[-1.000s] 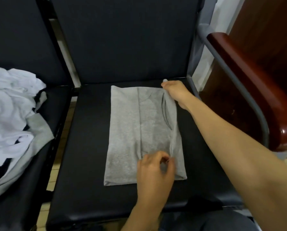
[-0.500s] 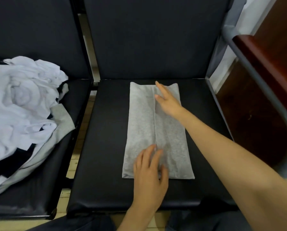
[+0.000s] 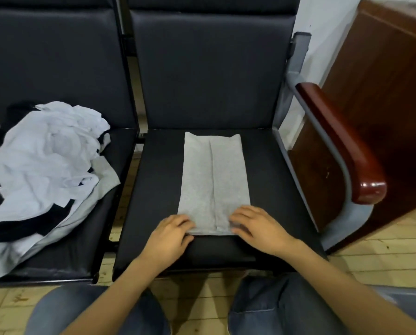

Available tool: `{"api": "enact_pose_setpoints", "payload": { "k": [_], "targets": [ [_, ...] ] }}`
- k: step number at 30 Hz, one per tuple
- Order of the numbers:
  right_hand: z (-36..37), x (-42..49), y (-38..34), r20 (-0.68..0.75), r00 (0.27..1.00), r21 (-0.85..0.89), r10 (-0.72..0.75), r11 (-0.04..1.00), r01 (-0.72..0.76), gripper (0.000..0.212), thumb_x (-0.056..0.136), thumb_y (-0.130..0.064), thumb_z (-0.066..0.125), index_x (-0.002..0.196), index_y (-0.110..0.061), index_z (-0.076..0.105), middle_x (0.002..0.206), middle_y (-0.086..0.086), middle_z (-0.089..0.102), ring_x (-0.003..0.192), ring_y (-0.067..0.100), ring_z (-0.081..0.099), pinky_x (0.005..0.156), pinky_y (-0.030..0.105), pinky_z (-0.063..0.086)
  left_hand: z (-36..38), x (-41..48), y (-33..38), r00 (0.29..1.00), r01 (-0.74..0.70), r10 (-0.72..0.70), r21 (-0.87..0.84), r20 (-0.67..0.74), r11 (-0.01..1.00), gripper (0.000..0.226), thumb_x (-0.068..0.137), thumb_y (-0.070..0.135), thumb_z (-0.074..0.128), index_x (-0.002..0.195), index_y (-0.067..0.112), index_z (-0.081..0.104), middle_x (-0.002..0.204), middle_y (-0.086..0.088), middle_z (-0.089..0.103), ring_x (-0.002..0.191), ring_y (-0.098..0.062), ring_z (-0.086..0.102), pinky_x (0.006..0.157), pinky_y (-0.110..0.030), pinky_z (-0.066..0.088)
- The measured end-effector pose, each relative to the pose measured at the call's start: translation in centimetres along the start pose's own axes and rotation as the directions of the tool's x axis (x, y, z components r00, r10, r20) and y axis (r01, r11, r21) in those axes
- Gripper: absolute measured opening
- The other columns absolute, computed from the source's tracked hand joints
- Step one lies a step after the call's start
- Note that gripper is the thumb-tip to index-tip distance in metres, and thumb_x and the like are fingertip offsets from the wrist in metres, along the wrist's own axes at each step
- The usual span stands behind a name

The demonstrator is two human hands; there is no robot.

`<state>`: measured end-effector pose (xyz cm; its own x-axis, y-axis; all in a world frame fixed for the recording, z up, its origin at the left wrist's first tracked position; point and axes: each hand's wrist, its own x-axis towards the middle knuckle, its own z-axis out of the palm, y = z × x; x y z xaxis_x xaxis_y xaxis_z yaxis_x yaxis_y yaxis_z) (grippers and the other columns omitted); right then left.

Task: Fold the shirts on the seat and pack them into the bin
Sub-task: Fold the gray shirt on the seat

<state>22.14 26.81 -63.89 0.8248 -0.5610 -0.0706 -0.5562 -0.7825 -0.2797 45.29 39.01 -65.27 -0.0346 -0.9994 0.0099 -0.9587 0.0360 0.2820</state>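
On the seat [image 3: 158, 180], a gray shirt [image 3: 214, 180] lies folded into a strip; left grip [image 3: 170, 234] and right grip [image 3: 257, 228] pinch its near corners. Lifting both evenly toward the seat's back should keep the fold square.

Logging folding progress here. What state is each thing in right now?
gray shirt: folded into a long strip, flat on the right seat.
left hand: pinches the shirt's near left corner.
right hand: pinches its near right corner.
pile of shirts: unfolded, crumpled on the left seat.
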Motion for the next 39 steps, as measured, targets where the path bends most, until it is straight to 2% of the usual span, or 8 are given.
{"api": "enact_pose_setpoints", "payload": {
  "k": [5, 10, 15, 20, 24, 27, 35, 39],
  "targets": [
    [1.5, -2.4, -1.0, -0.139, 0.99, -0.241, 0.033, 0.968, -0.066, 0.043, 0.049, -0.014, 0.093, 0.088, -0.015, 0.074, 0.089, 0.001, 0.072, 0.078, 0.018, 0.071, 0.062, 0.026, 0.058, -0.1, -0.5, -0.1, 0.996, -0.06, 0.073, 0.224, -0.054, 0.973, 0.027, 0.058, 0.017, 0.09, 0.079, 0.017, 0.072, 0.083, 0.002, 0.067, 0.069, -0.015, 0.066, 0.06, -0.023, 0.054],
    [1.0, -1.3, -3.2, -0.093, 0.99, -0.367, 0.11, 0.92, -0.137, 0.039, 0.027, -0.003, 0.089, 0.055, -0.01, 0.064, 0.055, 0.006, 0.059, 0.044, 0.02, 0.059, 0.038, 0.022, 0.045, -1.2, 0.2, 1.8, 0.997, -0.055, 0.027, 0.402, 0.074, 0.914, 0.024, 0.091, 0.005, 0.048, 0.111, 0.008, 0.061, 0.114, -0.008, 0.059, 0.106, -0.023, 0.056, 0.088, -0.031, 0.044],
    [-1.2, -2.0, -5.1, 0.04, 0.949, -0.162, 0.312, 0.939, -0.302, 0.017, 0.091, -0.014, 0.051, 0.101, -0.009, 0.062, 0.102, 0.01, 0.063, 0.092, 0.027, 0.062, 0.073, 0.033, 0.046, -2.9, -1.5, 3.1, 0.98, -0.003, -0.07, 0.367, 0.187, 0.93, 0.022, 0.093, 0.009, 0.044, 0.104, 0.009, 0.063, 0.11, -0.008, 0.06, 0.099, -0.025, 0.058, 0.08, -0.032, 0.042],
    [-5.7, -5.1, -6.2, 0.195, 0.953, 0.16, 0.232, 0.951, -0.264, 0.02, 0.089, -0.026, 0.061, 0.072, -0.02, 0.053, 0.071, -0.001, 0.054, 0.068, 0.019, 0.055, 0.06, 0.031, 0.041, -8.2, -4.4, 4.2, 0.902, 0.1, -0.137, 0.108, 0.41, 0.989, 0.024, 0.093, 0.02, 0.048, 0.105, 0.015, 0.068, 0.101, -0.004, 0.065, 0.093, -0.023, 0.06, 0.079, -0.034, 0.05],
    [-10.3, -7.0, -7.8, 0.152, 0.986, 0.208, 0.072, 0.973, -0.103, 0.011, 0.087, -0.022, 0.059, 0.083, -0.012, 0.062, 0.075, 0.007, 0.059, 0.069, 0.024, 0.056, 0.062, 0.037, 0.044, -14.0, -6.0, 4.4, 0.887, 0.015, 0.033, -0.1, 0.46, 0.995, 0.012, 0.093, 0.02, 0.054, 0.083, 0.019, 0.06, 0.073, 0.012, 0.056, 0.077, -0.012, 0.055, 0.07, -0.023, 0.042],
    [-12.8, -6.7, -7.8, 0.12, 0.993, 0.224, 0.015, 0.974, -0.042, 0.008, 0.087, -0.017, 0.059, 0.084, -0.011, 0.063, 0.076, 0.007, 0.058, 0.064, 0.017, 0.051, 0.058, 0.027, 0.039, -16.8, -5.5, 3.6, 0.925, 0.007, 0.065, -0.187, 0.374, 0.982, 0.012, 0.093, 0.021, 0.056, 0.091, 0.013, 0.064, 0.081, 0.01, 0.063, 0.078, -0.004, 0.059, 0.073, -0.017, 0.044],
    [-10.7, 2.6, -2.8, 0.076, 0.983, 0.349, 0.167, 0.919, -0.183, 0.007, 0.092, -0.019, 0.056, 0.092, -0.025, 0.06, 0.079, -0.003, 0.059, 0.068, 0.012, 0.054, 0.063, 0.027, 0.043, -13.1, 4.8, -1.1, 0.969, 0.144, -0.104, -0.171, 0.224, 0.975, 0.018, 0.098, 0.017, 0.046, 0.095, 0.01, 0.062, 0.079, -0.003, 0.059, 0.072, -0.018, 0.054, 0.065, -0.03, 0.042],
    [-4.9, 5.9, 0.4, 0.141, 0.912, 0.45, 0.386, 0.795, -0.406, 0.023, 0.095, -0.017, 0.054, 0.118, -0.018, 0.057, 0.111, 0.005, 0.061, 0.097, 0.019, 0.058, 0.076, 0.024, 0.045, -6.4, 8.0, -3.0, 0.965, 0.256, -0.23, -0.266, 0.125, 0.929, 0.019, 0.097, 0.015, 0.048, 0.104, 0.009, 0.065, 0.096, -0.005, 0.065, 0.085, -0.018, 0.061, 0.075, -0.028, 0.047]
  ]
}}
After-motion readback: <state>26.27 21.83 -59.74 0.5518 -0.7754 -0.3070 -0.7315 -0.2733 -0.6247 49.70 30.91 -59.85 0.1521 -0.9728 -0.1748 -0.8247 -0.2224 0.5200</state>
